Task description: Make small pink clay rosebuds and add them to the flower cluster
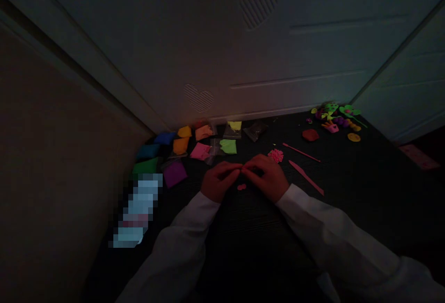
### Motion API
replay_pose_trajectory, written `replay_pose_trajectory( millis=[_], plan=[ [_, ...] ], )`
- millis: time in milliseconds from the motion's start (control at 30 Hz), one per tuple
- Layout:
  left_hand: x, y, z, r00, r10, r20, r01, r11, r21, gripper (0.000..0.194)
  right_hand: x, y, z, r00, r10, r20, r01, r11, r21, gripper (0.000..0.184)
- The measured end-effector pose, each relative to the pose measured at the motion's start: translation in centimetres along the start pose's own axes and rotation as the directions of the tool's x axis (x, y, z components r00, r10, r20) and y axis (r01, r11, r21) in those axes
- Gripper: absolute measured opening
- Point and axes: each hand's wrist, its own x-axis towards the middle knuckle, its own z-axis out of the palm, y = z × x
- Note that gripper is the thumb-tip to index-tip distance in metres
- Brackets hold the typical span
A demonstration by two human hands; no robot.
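Note:
My left hand (219, 181) and my right hand (268, 177) meet fingertip to fingertip over the dark table. Both are closed in a pinch on a tiny piece of pink clay (243, 168), mostly hidden by the fingers. Just below them, small flat pink clay discs (241, 187) lie on the tabletop. A pink clay flower with many petals (276, 156) sits beside my right hand. Further right are a thin pink modelling stick (301, 152) and a pink plastic clay knife (306, 177).
Several bags of coloured clay, among them a purple one (174, 173) and a light green one (228, 146), lie at the left and back. A lit phone (138, 212) is at the left edge. Finished clay flowers (349, 110) and a red clay lump (310, 135) stand back right.

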Motion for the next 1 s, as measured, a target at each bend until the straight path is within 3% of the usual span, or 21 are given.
replay_pose_trajectory(
  millis=[300, 633, 1000],
  plan=[
    [-0.08, 0.12, 0.07, 1.0, -0.004, 0.0, 0.004, 1.0, -0.016, 0.016, 0.04, 0.08, -0.03, 1.0, 0.007, 0.006, -0.007, 1.0, -0.023, 0.011],
    [0.07, 0.06, 0.15, 0.994, -0.097, 0.05, 0.102, 0.989, -0.11, 0.017, 0.0, 0.13, -0.09, 1.0, -0.002, 0.015, 0.002, 0.999, -0.048, 0.016],
    [0.01, 0.1, 0.38, 0.981, -0.192, 0.027, 0.194, 0.965, -0.175, 0.021, -0.04, 0.06, -0.1, 0.999, -0.038, 0.011, 0.039, 0.994, -0.103, 0.01]
  ],
)
